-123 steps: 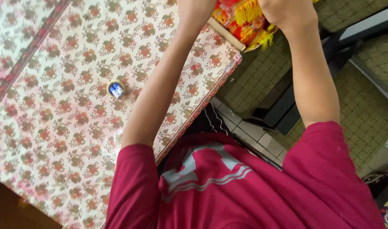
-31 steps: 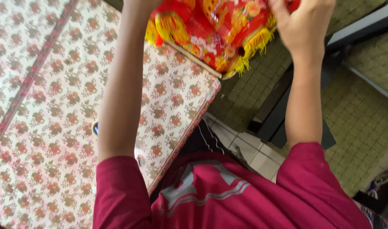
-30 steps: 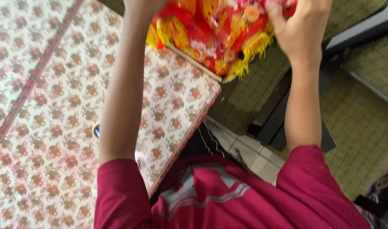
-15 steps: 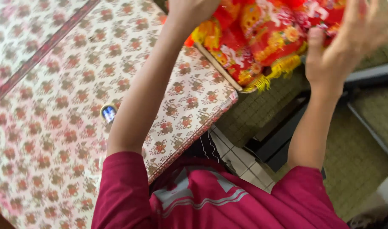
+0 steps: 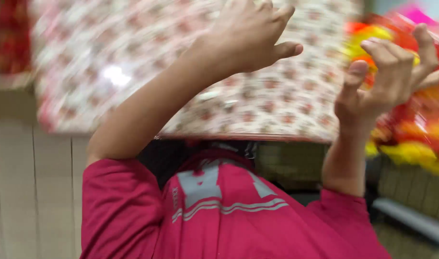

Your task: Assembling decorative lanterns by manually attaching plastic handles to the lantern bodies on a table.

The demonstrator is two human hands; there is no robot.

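Left hand: fingers curled loose, thumb out, nothing between them. It hangs over the table, clear of it.

Right hand: fingers half spread and bent, thumb up, empty too. It sits in front of the cloth, close to it; actual contact I can't tell (frame is badly blurred).

My read: both hands are off the cloth and raised near it. To take it well, pinch the fabric edge with thumb and forefinger on each side, hands well apart, so it hangs flat instead of bunching. Grab woven fabric, not fringe, which would slip or tear.

Cloth: bright red with yellow-gold fringe, shiny, bunched at the right edge of view, just beside the table's right end. Pattern unreadable from blur. It should handle limp and slippery.

Table has a pale floral cover with a red border. Red shirt fills the bottom of view.
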